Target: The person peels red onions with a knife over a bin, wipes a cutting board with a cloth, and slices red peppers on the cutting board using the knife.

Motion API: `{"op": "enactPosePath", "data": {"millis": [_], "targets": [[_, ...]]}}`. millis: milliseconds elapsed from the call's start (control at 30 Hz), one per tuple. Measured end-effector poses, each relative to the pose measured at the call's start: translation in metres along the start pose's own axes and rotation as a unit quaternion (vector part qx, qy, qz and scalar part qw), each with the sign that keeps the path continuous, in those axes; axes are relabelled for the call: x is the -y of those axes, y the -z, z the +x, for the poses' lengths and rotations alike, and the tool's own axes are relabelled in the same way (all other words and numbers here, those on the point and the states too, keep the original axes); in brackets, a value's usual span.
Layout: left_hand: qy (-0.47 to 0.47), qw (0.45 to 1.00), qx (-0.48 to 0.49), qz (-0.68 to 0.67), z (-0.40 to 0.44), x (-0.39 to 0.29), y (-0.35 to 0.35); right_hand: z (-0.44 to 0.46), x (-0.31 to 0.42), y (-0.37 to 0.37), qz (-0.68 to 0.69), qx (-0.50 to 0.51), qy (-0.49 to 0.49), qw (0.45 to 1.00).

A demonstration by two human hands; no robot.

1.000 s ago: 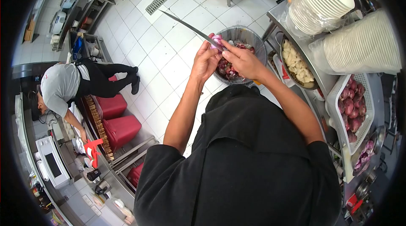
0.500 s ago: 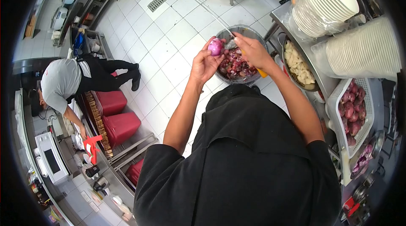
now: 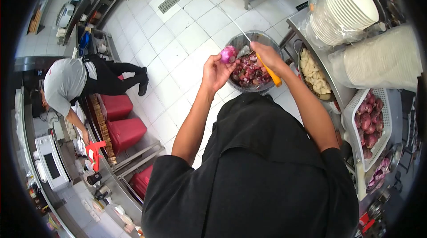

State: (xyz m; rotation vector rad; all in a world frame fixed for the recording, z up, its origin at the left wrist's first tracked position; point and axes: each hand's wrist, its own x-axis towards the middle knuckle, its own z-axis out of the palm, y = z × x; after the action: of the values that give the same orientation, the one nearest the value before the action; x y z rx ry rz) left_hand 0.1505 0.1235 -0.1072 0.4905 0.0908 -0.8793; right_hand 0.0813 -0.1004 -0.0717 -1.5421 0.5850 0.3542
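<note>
A purple-red onion (image 3: 229,54) is held in the fingertips of my left hand (image 3: 215,72), at the left rim of a bucket. My right hand (image 3: 268,56) is wrapped around the orange handle of a long knife (image 3: 272,76). Its thin blade points up and to the left, past the far rim and apart from the onion. Below both hands stands the bucket (image 3: 231,84), lined or edged with clear plastic. Inside it lie many onion skins and scraps (image 3: 250,72). My right fingers partly cover the knife's handle.
On the right, a metal counter holds stacked white containers (image 3: 342,11), a pan of pale peeled pieces (image 3: 312,71) and a white basket (image 3: 386,117) of red onions. A bowl of peeled onions (image 3: 381,173) sits nearer. At left, a co-worker (image 3: 66,80) bends over a counter beside red bins (image 3: 126,133).
My right hand has turned the knife, so its orange handle shows more and the blade stands farther from the onion. The onion has shifted slightly right and down.
</note>
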Motion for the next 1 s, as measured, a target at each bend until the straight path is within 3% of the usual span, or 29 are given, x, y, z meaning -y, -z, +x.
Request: {"op": "enactPosePath", "data": {"millis": [67,100,133,167,200,233,267,300,333,400,633,733,767,1000], "targets": [[-0.032,0.998,-0.055,0.016,-0.004,0.009,0.002,0.002,-0.012,-0.001,-0.035,-0.024,0.035,0.998],[-0.028,0.999,-0.038,0.026,-0.004,0.010,0.021,0.003,-0.024,-0.006,-0.028,-0.068,0.040,0.996],[-0.022,0.996,-0.065,0.060,-0.010,0.010,0.015,0.004,-0.025,0.008,-0.122,0.018,0.011,0.992],[-0.012,0.988,-0.117,0.096,-0.009,0.013,0.016,0.008,-0.049,0.009,-0.199,-0.051,0.119,0.971],[-0.015,0.981,-0.139,0.132,-0.011,0.016,0.019,-0.005,-0.056,0.011,-0.174,-0.055,0.082,0.980],[0.002,0.987,-0.097,0.131,-0.008,0.015,0.042,-0.020,-0.062,0.013,-0.148,-0.061,0.045,0.986],[0.010,0.975,-0.147,0.164,-0.016,0.018,0.024,-0.035,-0.068,0.015,-0.122,-0.069,0.008,0.990],[0.039,0.973,-0.138,0.181,-0.018,0.019,0.038,-0.047,-0.079,0.018,-0.112,-0.082,-0.020,0.990],[0.067,0.974,-0.100,0.190,-0.013,0.021,0.057,-0.055,-0.101,0.020,-0.127,-0.101,-0.033,0.986],[0.095,0.955,-0.143,0.244,-0.011,0.033,0.052,-0.074,-0.143,0.024,-0.173,-0.140,-0.053,0.973],[0.197,0.874,0.060,0.439,-0.002,0.103,-0.045,-0.203,-0.249,0.024,-0.011,-0.283,-0.183,0.942],[0.162,0.833,0.160,0.504,-0.018,0.145,-0.109,-0.245,-0.318,0.018,0.024,-0.372,-0.200,0.906],[0.173,0.823,0.184,0.510,-0.023,0.157,-0.128,-0.276,-0.301,0.019,0.081,-0.358,-0.240,0.899],[0.166,0.750,0.387,0.510,-0.069,0.305,-0.258,-0.386,-0.447,0.010,0.261,-0.520,-0.248,0.775]]}}
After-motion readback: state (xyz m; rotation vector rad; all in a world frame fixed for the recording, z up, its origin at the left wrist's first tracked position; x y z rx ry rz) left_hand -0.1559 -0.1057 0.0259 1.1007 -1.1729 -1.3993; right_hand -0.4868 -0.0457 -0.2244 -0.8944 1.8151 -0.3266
